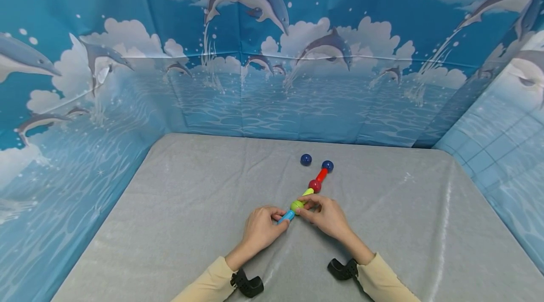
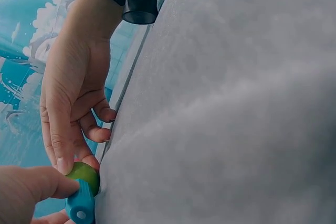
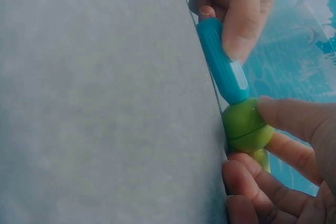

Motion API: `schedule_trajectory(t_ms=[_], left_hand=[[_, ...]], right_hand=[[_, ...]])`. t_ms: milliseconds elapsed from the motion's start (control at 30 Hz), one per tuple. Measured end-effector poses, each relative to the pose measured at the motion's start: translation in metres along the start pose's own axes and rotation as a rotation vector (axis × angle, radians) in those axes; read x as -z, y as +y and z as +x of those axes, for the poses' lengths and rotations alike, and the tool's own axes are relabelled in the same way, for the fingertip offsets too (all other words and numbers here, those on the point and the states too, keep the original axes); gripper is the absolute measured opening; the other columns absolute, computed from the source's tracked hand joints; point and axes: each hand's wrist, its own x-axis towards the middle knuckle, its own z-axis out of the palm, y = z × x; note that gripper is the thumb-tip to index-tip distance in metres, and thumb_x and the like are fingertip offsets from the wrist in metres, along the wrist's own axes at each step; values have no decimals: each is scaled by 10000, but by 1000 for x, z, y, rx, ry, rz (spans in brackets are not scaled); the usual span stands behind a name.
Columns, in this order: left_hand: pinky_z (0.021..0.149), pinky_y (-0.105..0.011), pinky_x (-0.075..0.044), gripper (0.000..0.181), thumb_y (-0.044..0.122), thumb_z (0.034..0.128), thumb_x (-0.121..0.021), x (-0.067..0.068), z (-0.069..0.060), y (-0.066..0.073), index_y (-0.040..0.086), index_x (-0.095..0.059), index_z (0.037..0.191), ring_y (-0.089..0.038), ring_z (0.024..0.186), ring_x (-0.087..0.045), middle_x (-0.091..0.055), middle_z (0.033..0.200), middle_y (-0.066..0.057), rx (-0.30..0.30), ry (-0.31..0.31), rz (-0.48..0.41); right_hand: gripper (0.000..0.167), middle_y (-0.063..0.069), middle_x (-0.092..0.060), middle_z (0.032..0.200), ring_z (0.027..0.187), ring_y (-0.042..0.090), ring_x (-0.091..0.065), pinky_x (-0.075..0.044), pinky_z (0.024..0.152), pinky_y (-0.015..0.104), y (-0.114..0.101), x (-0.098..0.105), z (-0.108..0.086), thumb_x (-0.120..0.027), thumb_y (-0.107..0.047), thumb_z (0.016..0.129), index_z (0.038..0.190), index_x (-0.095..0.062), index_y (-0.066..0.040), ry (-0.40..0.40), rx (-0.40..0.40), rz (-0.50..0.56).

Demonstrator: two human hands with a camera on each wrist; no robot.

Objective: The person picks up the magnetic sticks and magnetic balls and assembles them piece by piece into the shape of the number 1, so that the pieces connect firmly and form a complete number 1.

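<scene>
My left hand (image 1: 262, 229) pinches a light blue rod (image 1: 286, 217) between thumb and fingers. The rod's far end touches a green ball (image 3: 248, 125), which my right hand (image 1: 326, 216) holds between thumb and fingers. Beyond the ball a yellow-green rod (image 1: 308, 192) leads to a red ball (image 1: 315, 185). From there a red rod (image 1: 321, 175) reaches a dark blue ball (image 1: 327, 165), so the pieces form one slanting line on the table. In the left wrist view, the near end of the blue rod (image 2: 81, 205) shows a small pale dot.
A second dark blue ball (image 1: 306, 159) lies loose, left of the line's far end. Grey cloth covers the table (image 1: 204, 184). A dolphin-print curtain (image 1: 272, 99) stands along its back and sides. Each wrist wears a black camera mount (image 1: 248, 285).
</scene>
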Motion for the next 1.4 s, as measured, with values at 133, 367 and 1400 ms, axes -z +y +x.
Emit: schedule_trajectory(t_ms=[133, 367, 1400], left_hand=[[522, -210, -395, 170, 242, 785, -741, 0, 0, 0, 123, -752, 906, 13, 573, -496, -646, 741, 113, -7, 3, 4], [529, -213, -404, 213, 262, 793, -743, 1, -1, 1, 135, -739, 963, 1, 608, -529, -654, 764, 117, 0, -7, 19], [588, -235, -441, 165, 286, 793, -744, 0, 2, -2, 183, -726, 920, -40, 687, -587, -651, 775, 129, -25, -35, 40]], right_hand=[[236, -82, -634, 757, 487, 90, -494, -408, 447, 262, 0, 0, 0, -783, -263, 795, 1008, -725, -178, 2, 2, -2], [239, -80, -634, 761, 486, 92, -497, -412, 448, 265, 0, 0, 0, -783, -268, 794, 1007, -724, -177, -3, 1, 0], [244, -75, -641, 775, 490, 80, -513, -429, 460, 265, 1, 0, 0, -779, -263, 799, 1022, -718, -185, -2, 14, -6]])
